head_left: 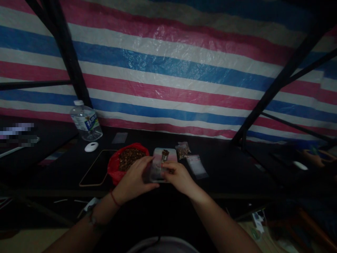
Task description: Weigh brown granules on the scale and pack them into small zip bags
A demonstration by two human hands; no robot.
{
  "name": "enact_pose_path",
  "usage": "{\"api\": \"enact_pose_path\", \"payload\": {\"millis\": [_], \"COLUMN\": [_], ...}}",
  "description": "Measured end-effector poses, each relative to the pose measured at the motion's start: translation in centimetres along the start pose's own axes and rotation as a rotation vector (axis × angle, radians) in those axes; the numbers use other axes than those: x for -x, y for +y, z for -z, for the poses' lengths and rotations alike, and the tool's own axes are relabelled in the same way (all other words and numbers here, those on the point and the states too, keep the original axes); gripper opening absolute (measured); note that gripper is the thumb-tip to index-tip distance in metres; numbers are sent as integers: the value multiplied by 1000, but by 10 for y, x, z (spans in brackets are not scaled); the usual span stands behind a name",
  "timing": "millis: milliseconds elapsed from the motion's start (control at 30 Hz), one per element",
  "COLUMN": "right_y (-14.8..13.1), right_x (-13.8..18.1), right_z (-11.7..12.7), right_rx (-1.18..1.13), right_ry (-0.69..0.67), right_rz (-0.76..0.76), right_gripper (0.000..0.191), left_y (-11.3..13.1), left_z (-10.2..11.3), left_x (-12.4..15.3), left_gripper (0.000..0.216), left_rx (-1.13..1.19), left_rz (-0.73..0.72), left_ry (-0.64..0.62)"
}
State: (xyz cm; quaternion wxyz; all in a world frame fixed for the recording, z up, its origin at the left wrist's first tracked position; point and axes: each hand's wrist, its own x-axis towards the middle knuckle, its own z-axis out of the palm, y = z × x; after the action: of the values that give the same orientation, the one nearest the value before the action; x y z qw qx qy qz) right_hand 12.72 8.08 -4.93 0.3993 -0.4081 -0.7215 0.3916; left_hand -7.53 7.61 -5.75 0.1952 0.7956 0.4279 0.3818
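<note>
Both hands meet over a dark table, pinching a small clear plastic bag between them. My left hand grips its left side and my right hand its right side. Just behind the bag stands a small white scale with a little scoop of brown bits on it. To the left, a red plastic bag lies open and holds a heap of brown dried material.
A filled small bag and an empty clear bag lie right of the scale. A phone, a white oval object and a water bottle are at the left. A striped tarp hangs behind. Another person's hand works at far right.
</note>
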Motion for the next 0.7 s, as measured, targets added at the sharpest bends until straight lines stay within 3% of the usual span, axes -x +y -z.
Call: {"api": "enact_pose_path", "payload": {"millis": [167, 333, 467, 567, 633, 700], "right_y": [9, 14, 20, 18, 12, 3], "right_x": [0, 1, -1, -2, -1, 3], "right_z": [17, 16, 18, 23, 23, 18], "right_rx": [-70, -32, -21, -4, 41, 114], "right_ry": [-17, 38, 58, 96, 106, 60], "right_rz": [-23, -31, -24, 41, 71, 88], "right_gripper": [20, 22, 33, 38, 38, 33], "left_y": [-17, -11, -18, -21, -15, -3], "left_z": [0, -3, -2, 5, 11, 14], "left_x": [-8, -8, -9, -9, -7, -2], "left_gripper": [68, 65, 62, 53, 50, 61], "left_rx": [584, 649, 620, 428, 181, -62], "left_rz": [330, 418, 387, 316, 176, -24], "left_ry": [-48, -20, 1, 89, 137, 76]}}
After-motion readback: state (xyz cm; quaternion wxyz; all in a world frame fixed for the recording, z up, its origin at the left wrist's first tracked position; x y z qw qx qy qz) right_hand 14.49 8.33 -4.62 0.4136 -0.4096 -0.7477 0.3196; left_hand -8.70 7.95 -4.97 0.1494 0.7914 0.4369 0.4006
